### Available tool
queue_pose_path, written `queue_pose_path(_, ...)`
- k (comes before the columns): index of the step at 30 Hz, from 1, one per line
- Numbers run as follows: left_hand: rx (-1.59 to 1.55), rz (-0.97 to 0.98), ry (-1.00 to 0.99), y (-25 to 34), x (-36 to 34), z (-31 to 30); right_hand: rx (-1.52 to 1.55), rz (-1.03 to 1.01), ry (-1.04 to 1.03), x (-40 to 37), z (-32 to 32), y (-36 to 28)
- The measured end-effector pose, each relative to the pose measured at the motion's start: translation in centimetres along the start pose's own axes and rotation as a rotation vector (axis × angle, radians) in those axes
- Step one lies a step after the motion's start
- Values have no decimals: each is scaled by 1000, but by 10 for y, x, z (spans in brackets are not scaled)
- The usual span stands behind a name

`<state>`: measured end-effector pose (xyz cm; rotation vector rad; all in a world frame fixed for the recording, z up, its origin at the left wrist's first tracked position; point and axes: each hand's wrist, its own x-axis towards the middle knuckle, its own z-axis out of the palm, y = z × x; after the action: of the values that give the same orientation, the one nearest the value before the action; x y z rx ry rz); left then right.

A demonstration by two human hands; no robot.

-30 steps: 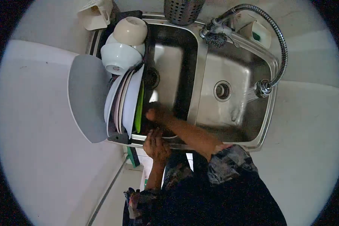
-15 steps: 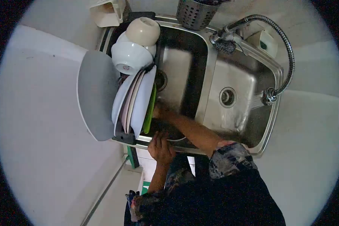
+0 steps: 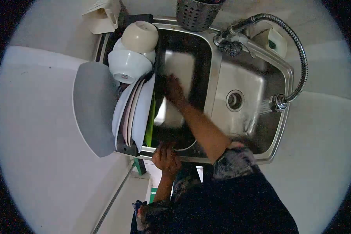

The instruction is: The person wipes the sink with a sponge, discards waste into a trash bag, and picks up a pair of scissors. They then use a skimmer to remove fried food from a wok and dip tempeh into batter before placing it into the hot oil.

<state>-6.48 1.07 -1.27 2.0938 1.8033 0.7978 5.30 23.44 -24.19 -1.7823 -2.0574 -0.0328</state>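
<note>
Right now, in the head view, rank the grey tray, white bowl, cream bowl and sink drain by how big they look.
1. grey tray: by far the largest.
2. white bowl and cream bowl: nearly alike, and the white one is partly hidden, so unranked.
3. sink drain: smallest.

We see a silvery steel sink (image 3: 245, 70) in a pale grey desk (image 3: 39, 156). The plates (image 3: 142, 109) are white, the board (image 3: 149, 121) bright green, two bowls (image 3: 128, 66) white, one bowl (image 3: 140, 36) cream, the tray (image 3: 93, 107) flat grey. Our sleeve (image 3: 234, 162) is dark with a pale mottled print.
</note>
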Motion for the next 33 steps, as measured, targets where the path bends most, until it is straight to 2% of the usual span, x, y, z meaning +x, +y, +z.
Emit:
queue_pose_path(4, 193, -8, -39, -15, -28, 14, 435, 154, -549, 7, -8, -18)
queue_pose_path(5, 272, -3, -70, -23, -37, 22, 434, 158, -544, 24, -12, -7)
queue_pose_path(7, 245, -7, -48, -15, -28, 15, 327, 439, -365, 80, -45, 27)
queue_pose_path(8, 219, -13, -20, -13, -24, 13, 244, 336, -189, 85, -40, 42)
queue_pose_path(9, 117, -34, -84, -16, -20, 17, 161, 229, -13, 90, -36, 52)
queue_pose_path(10, 118, -31, -86, -16, -19, 16, 107, 213, 69, 95, -28, 53)
queue_pose_path(12, 199, 5, -30, -4, -7, 4, 126, 214, 124, 100, -9, 37)
queue_pose_path(13, 305, 25, -64, -13, -17, 10, 156, 206, 132, 102, -2, 25)
queue_pose_path(16, 236, 0, -6, -11, -16, 11, 282, 145, 48, 118, 15, 4)
queue_pose_path(20, 300, -13, -70, -12, -21, 10, 401, 22, -151, 113, 14, -5)
queue_pose_path(22, 236, -47, -103, -7, -17, 6, 419, -29, -217, 96, 7, -11)
queue_pose_path(26, 201, -57, -59, -12, -19, 10, 495, -71, -327, 58, -23, -20)
queue_pose_path(29, 153, 26, 23, -13, -25, 11, 596, -113, -385, 45, -57, -21)
queue_pose_path(31, 152, -31, -65, 2, -3, -3, 617, -134, -378, 59, -76, -18)
queue_pose_path(33, 133, -28, -35, -2, -9, 0, 502, 309, -480, 90, -98, -2)
